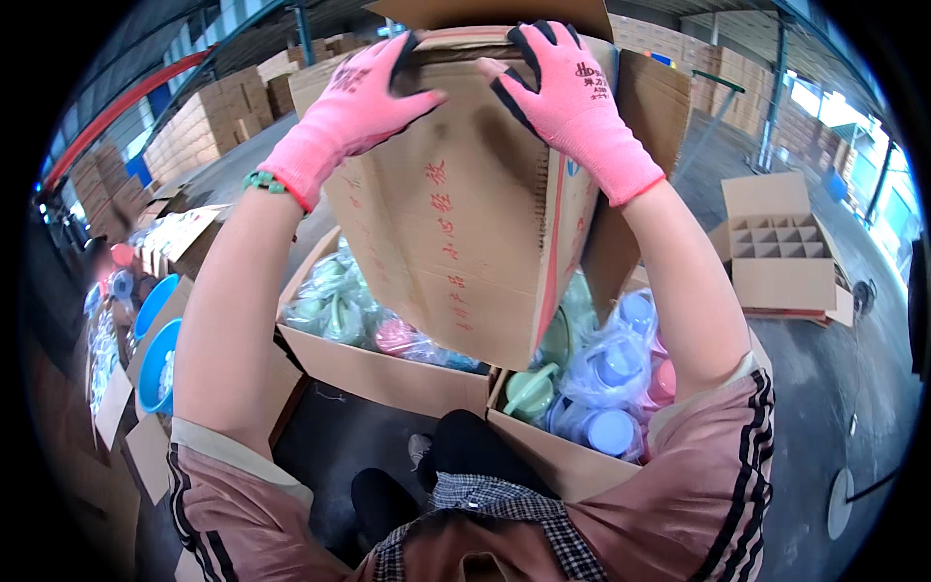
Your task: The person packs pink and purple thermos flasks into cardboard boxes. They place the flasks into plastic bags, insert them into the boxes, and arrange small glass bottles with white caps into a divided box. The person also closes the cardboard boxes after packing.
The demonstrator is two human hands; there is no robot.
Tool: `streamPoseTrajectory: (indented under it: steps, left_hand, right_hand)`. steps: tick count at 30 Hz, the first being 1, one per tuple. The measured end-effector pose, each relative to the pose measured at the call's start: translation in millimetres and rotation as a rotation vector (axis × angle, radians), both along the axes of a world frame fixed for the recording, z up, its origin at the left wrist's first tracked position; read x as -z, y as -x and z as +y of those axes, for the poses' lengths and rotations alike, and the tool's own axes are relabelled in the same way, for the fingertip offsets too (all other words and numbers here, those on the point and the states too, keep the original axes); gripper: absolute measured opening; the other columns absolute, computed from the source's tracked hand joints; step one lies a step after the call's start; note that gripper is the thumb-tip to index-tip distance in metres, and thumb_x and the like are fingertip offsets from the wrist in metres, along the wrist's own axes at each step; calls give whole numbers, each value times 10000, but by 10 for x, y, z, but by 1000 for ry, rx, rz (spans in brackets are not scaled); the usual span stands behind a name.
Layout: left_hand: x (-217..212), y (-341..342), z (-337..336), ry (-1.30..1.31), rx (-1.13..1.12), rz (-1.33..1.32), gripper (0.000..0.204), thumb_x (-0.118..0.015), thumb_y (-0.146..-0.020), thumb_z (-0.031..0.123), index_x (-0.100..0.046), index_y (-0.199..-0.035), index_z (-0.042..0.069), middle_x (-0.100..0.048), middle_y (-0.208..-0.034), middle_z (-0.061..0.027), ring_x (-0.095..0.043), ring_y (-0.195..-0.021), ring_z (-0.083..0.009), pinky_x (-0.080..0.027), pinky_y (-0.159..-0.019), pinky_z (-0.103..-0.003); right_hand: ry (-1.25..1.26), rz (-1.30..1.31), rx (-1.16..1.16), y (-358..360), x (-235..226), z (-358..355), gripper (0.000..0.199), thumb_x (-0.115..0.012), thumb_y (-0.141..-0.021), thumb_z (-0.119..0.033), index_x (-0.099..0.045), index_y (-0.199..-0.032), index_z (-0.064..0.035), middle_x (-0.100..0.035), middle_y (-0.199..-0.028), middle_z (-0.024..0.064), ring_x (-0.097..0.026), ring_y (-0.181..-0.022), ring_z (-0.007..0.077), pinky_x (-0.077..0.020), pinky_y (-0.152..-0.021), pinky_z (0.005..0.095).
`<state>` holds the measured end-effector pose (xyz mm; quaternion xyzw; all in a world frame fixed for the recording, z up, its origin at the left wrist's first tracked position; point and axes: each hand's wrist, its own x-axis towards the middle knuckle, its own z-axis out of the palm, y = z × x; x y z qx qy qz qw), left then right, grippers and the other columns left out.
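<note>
A large brown cardboard box (456, 223) with red lettering stands tilted in front of me, its lower edge above two open cartons. My left hand (364, 109), in a pink glove with a black palm, grips its upper left edge, fingers hooked over the top and thumb along the front. My right hand (564, 87), gloved alike, holds the upper right edge, one bare fingertip showing. Beneath, the left carton (388, 371) holds bagged green and pink plastic ware. The right carton (562, 449) holds bagged cups (616, 364) with blue, green and pink lids. The box's inside is hidden.
On the right, an open carton with dividers (781, 242) sits on the floor near a floor fan (861, 299). Blue tubs (160, 364) and cartons of small items stand at left. Stacked boxes (208, 121) line the back, and a round-based stand (841, 502) is at lower right.
</note>
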<state>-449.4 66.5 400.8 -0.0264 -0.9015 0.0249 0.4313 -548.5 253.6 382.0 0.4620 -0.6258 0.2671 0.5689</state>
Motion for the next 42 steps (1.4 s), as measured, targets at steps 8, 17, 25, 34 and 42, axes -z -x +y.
streamPoseTrajectory:
  steps: [8, 17, 25, 34, 42]
  left_hand:
    - [120, -551, -892, -162, -353, -60, 751, -638, -686, 449, -373, -1266, 51, -418, -1264, -136, -416, -1141, -274, -386, -921, -328]
    - [78, -299, -224, -28, -91, 10, 371, -577, -763, 305, -551, -983, 8, -573, -965, -167, -549, -901, -292, -427, -786, -357]
    - [-22, 20, -547, -50, -197, -212, 557, -556, -787, 278, -358, -1269, 81, -334, -1313, -152, -316, -1211, -310, -296, -992, -352]
    - [52, -350, -1275, -158, -210, -172, 728, -687, -635, 466, -459, -1184, 46, -504, -1103, -135, -489, -1008, -229, -414, -847, -321]
    - [-67, -585, -203, 117, 204, 166, 336, -633, -695, 283, -509, -538, 13, -519, -559, -171, -532, -573, -301, -425, -570, -365]
  right_hand:
    - [-84, -64, -97, -432, -4, -784, 508, -591, -724, -468, -526, -1012, -54, -483, -1028, 162, -447, -1025, 337, -374, -869, 443]
    - [-163, -189, 42, 636, -200, -82, 563, -592, -749, -407, -481, -1153, -30, -480, -1132, 193, -483, -1025, 331, -402, -880, 397]
    - [-177, 87, 9, -43, -132, -804, 445, -541, -787, -404, -536, -1046, -41, -524, -1050, 147, -484, -986, 310, -376, -860, 401]
    - [-245, -77, 145, -399, -125, -1283, 480, -450, -801, -534, -592, -761, -77, -613, -771, 108, -583, -801, 250, -386, -770, 410]
    - [-40, -410, 300, 739, -502, -486, 668, -424, -769, -627, -601, -699, 13, -591, -687, 187, -580, -707, 330, -430, -677, 400]
